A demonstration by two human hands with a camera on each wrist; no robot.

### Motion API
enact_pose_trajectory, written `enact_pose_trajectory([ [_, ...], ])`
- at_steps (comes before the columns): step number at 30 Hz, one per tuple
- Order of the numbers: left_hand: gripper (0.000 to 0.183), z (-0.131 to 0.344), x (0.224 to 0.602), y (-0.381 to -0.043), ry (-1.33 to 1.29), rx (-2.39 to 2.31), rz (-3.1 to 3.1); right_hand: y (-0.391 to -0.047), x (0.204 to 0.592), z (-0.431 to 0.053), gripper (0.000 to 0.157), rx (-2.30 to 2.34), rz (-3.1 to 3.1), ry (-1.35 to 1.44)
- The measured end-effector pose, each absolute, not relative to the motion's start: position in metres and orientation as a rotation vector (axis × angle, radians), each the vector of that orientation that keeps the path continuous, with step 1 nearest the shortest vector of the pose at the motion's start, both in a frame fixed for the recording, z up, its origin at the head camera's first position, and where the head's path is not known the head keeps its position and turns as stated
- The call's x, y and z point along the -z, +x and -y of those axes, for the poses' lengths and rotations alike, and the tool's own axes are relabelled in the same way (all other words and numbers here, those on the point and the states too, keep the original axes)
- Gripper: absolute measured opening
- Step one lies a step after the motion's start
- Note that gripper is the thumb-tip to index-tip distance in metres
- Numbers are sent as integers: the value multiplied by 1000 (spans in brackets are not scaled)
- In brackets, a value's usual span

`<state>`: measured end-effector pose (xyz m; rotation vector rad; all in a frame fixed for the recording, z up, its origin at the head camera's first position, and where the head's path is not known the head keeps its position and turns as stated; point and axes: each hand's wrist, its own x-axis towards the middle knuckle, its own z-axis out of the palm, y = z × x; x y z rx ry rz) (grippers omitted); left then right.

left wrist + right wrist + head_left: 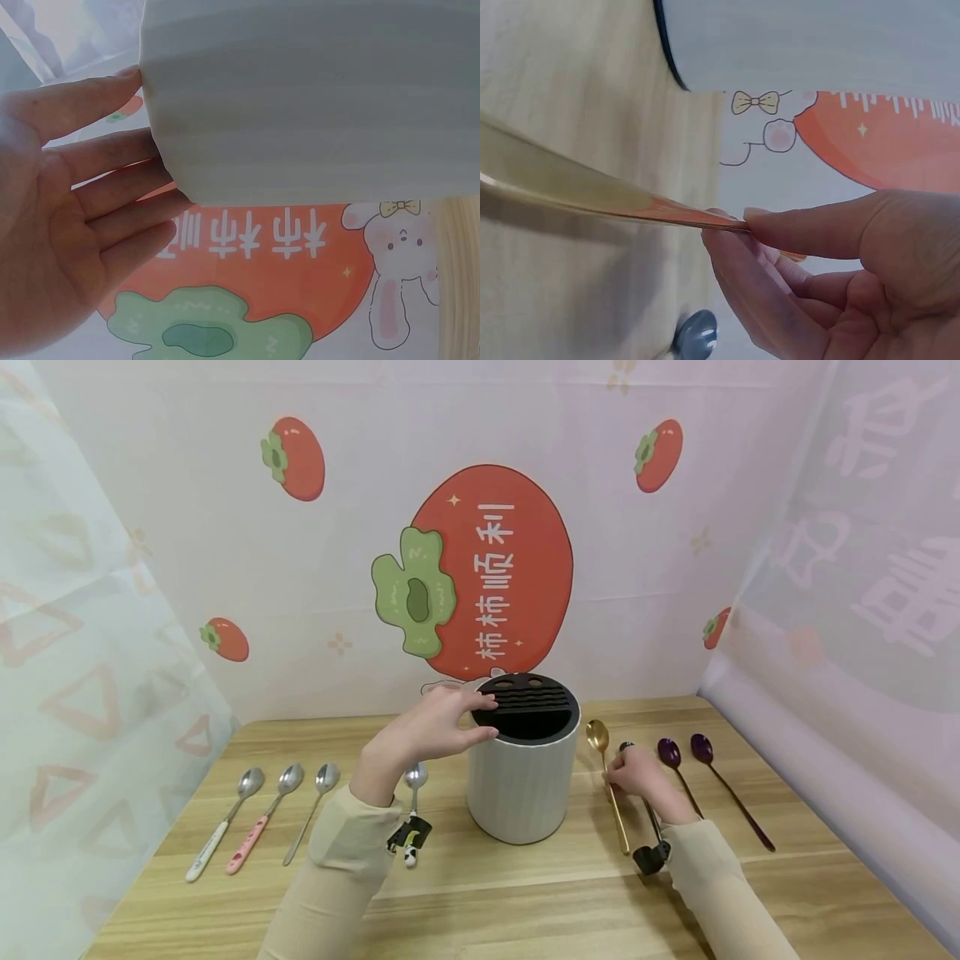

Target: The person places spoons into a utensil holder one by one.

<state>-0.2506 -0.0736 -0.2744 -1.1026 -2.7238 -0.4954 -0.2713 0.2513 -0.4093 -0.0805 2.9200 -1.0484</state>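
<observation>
A white ribbed utensil holder with a black slotted top stands mid-table. My left hand is at its left rim, thumb and fingers fairly straight and spread. In the left wrist view the fingertips meet the edge of the holder. To the right of the holder, my right hand pinches the handle of a gold spoon between thumb and fingers. The right wrist view shows this gold handle slanting over the table. A dark spoon lies partly hidden beneath the right hand and wrist.
Two purple spoons lie farther right. On the left are a white-handled spoon, a pink-handled spoon and a plain silver spoon. A spoon with a cow-patterned handle lies beside the left wrist. A printed cloth hangs behind.
</observation>
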Motion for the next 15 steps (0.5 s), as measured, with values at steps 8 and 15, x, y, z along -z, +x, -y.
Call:
enact_pose_trajectory([
  [8,39,74,274,-250,-1109,522,2724,-269,399,-248,11,1115,-2962,-10],
  [15,39,74,274,-250,-1108,540,2731,-266,388,-245,13,1131,-2986,26],
])
